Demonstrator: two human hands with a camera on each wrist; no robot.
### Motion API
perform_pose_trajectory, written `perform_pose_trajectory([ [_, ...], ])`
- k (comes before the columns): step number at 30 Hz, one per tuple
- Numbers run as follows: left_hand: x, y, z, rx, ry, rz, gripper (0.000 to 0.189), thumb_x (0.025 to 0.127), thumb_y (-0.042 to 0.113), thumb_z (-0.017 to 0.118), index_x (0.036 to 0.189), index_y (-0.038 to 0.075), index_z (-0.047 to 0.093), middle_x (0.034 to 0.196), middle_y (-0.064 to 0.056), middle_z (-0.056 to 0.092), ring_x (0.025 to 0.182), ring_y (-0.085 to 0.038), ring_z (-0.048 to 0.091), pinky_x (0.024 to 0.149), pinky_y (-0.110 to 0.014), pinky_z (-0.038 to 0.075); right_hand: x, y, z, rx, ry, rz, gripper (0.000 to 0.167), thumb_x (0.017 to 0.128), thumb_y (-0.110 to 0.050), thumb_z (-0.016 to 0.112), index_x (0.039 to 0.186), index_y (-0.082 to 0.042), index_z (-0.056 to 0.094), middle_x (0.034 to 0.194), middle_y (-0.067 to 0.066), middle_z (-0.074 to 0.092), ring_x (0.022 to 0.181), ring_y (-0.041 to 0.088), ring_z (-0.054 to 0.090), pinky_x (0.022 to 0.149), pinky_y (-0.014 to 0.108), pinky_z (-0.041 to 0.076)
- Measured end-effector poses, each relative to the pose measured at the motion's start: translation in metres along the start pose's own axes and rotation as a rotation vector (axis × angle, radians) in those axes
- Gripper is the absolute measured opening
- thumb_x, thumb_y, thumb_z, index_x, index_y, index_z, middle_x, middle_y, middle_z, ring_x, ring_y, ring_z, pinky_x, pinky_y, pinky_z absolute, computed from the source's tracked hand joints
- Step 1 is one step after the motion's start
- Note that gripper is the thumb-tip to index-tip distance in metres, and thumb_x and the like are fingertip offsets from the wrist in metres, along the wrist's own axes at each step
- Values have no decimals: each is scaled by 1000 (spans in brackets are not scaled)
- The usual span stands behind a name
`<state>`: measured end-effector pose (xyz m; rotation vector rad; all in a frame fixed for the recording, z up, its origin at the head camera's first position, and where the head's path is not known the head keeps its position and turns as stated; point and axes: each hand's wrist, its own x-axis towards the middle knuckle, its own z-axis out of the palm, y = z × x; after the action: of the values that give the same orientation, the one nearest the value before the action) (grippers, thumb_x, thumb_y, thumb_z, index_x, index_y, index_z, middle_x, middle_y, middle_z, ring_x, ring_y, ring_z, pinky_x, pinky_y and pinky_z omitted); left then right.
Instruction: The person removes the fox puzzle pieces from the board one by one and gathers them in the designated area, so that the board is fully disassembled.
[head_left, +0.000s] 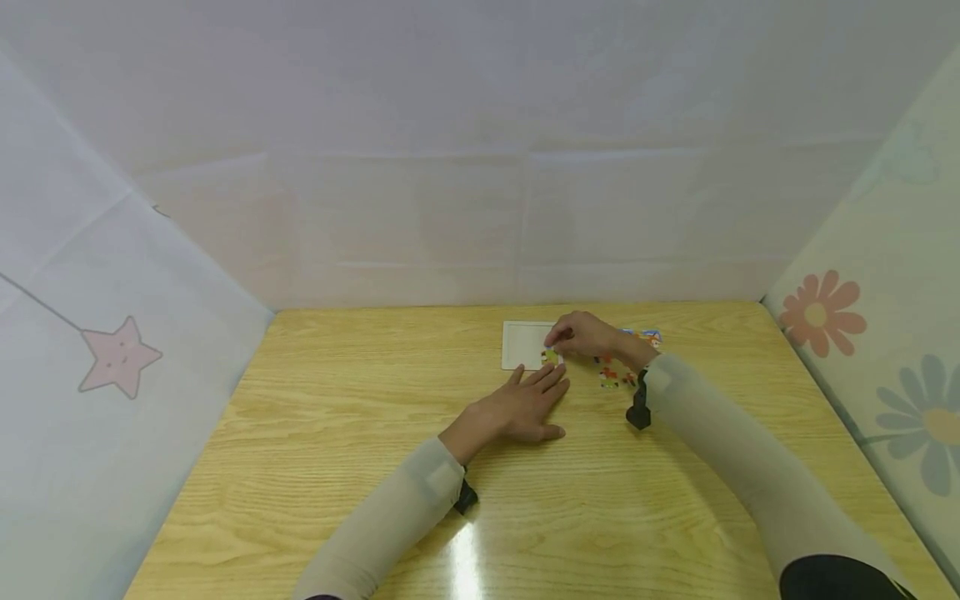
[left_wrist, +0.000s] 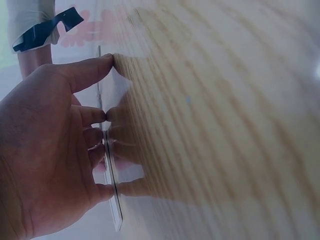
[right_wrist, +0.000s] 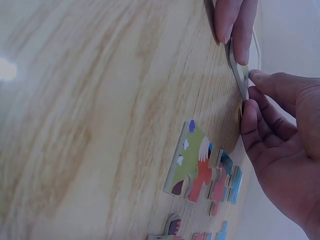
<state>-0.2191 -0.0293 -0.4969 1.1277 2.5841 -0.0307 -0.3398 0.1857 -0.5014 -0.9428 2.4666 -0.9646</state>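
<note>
A white puzzle tray [head_left: 521, 337] lies flat near the table's far edge. In its front right corner sits a green jigsaw puzzle piece [head_left: 550, 357]. My right hand [head_left: 588, 335] reaches over the tray's right side, its bent fingers and thumb pinching at this piece; the exact contact is partly hidden. My left hand [head_left: 521, 408] lies palm down with spread, fairly straight fingers [left_wrist: 92, 116], their tips at the tray's near edge. In the right wrist view, left fingertips [right_wrist: 242, 40] press on the tray edge beside the piece.
Several loose jigsaw pieces [head_left: 609, 379] lie right of the tray, some beneath the right forearm. A larger green and red piece [right_wrist: 192, 160] is among them. The wooden table [head_left: 300, 467] meets cloth walls at the back and both sides.
</note>
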Motion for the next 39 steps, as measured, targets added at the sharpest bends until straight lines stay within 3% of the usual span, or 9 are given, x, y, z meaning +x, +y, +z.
perform_pose_trajectory([
  [12,0,1,-3,-29,-13,-11,86,107,60,51,172,16,16,179,-4,3,165,-21,2,131,-58,13,0,-2,0,27,-11,24,15,103,-1,67,114,1,77,113,14,73,102,26,69,92,42,57],
  [29,-1,1,-4,-38,-16,-17,86,106,61,52,172,17,17,179,-2,3,165,-18,1,131,-57,12,1,-1,2,184,-33,65,13,102,1,66,114,4,71,102,16,71,94,28,67,83,39,56],
  [35,-1,1,-4,-35,-10,-7,86,107,60,52,172,16,17,179,-4,3,165,-20,3,131,-58,13,0,1,0,218,9,99,13,102,-2,68,114,0,72,103,14,71,96,26,67,84,37,56],
  [39,-1,1,-3,-29,-8,-7,86,106,61,52,172,17,17,180,-3,3,165,-19,4,131,-58,14,-3,2,-2,246,52,117,14,103,-7,69,116,-1,72,106,14,72,100,26,68,89,42,57],
])
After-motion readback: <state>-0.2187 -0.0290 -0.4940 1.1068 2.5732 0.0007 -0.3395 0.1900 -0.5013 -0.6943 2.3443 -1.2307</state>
